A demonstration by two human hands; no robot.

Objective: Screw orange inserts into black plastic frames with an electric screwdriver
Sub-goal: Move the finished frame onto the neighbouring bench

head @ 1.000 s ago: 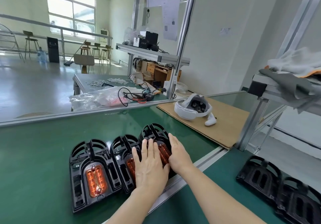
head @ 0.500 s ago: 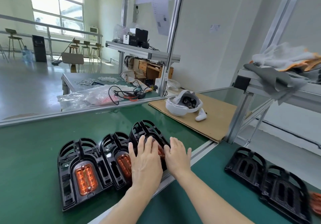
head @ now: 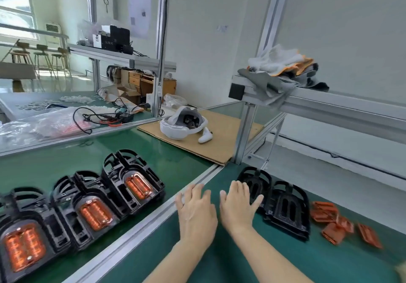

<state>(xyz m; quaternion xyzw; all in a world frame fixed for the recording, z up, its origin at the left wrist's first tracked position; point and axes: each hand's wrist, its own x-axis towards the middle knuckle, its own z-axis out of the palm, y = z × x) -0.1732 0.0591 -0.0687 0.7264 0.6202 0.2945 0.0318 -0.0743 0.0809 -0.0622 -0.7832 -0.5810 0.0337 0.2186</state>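
Note:
Three black plastic frames with orange inserts lie in a row on the green belt at the left: the near one (head: 22, 236), the middle one (head: 92, 208) and the far one (head: 134, 184). Two empty black frames (head: 285, 208) lie on the right-hand green surface, with several loose orange inserts (head: 334, 223) beyond them. My left hand (head: 195, 212) is flat and open over the green surface beside the aluminium rail, holding nothing. My right hand (head: 238, 206) is open, its fingers reaching over the edge of the nearer empty frame. No screwdriver is in view.
An aluminium rail (head: 140, 227) divides the two green surfaces. A white headset (head: 182, 124) sits on cardboard (head: 222, 137) at the back. An upright aluminium post (head: 243, 133) carries a shelf with gloves and cloths (head: 281, 67). Cables and plastic bags (head: 66, 122) lie behind the belt.
Both hands have left the far assembled frame and moved right across the rail to the empty frames. The view has swung to the right, showing the loose orange inserts.

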